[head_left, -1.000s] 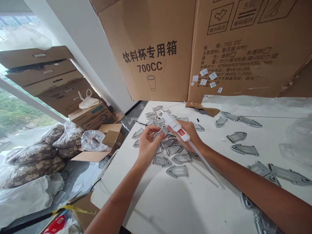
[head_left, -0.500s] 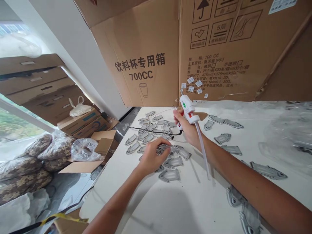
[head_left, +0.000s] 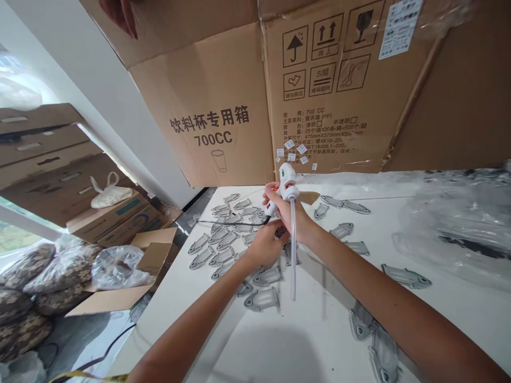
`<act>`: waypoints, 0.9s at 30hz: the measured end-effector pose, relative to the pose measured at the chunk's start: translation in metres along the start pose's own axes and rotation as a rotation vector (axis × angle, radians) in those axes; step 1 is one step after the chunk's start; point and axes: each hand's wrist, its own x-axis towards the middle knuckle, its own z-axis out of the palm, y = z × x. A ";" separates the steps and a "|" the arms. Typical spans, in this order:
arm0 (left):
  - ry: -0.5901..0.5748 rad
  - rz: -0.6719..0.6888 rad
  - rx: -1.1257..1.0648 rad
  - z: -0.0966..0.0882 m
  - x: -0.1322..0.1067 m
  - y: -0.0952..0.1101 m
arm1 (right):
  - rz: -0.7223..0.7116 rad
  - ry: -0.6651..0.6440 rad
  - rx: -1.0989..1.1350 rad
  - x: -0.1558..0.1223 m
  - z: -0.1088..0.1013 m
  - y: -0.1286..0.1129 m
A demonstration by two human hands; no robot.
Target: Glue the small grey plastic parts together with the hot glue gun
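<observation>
My right hand (head_left: 282, 205) is wrapped round the handle of a white hot glue gun (head_left: 287, 183). A long translucent glue stick (head_left: 293, 250) sticks out of the gun's rear and hangs toward me. My left hand (head_left: 266, 246) is closed just below, its fingertips on a grey plastic part (head_left: 281, 232) that is mostly hidden. Beside it on the left lie several flat grey arrow-shaped frames (head_left: 226, 240), some overlapping. One more frame (head_left: 262, 299) lies on the near side of my left hand. The gun's nozzle tip points away from me, toward the carton.
A large cardboard carton (head_left: 223, 80) stands behind the white table (head_left: 255, 346). More grey frames (head_left: 406, 276) and clear plastic film (head_left: 419, 229) lie to the right. A black cord (head_left: 229, 222) crosses the parts. An open box (head_left: 107, 303) stands left. Another hand (head_left: 120, 16) shows at top left.
My left hand has moved inward, closer to the right hand and the gun. The gun has turned more upright. The view has shifted, showing more of the carton and the other hand above.
</observation>
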 end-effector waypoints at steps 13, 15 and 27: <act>-0.133 0.149 0.294 -0.014 0.012 -0.017 | 0.016 0.005 0.006 -0.001 0.003 -0.010; -0.107 0.192 0.388 -0.018 0.002 -0.007 | 0.031 -0.007 0.013 -0.001 0.002 -0.010; -0.996 0.522 -0.401 -0.007 -0.073 0.096 | 0.107 -0.052 0.272 0.018 -0.020 -0.007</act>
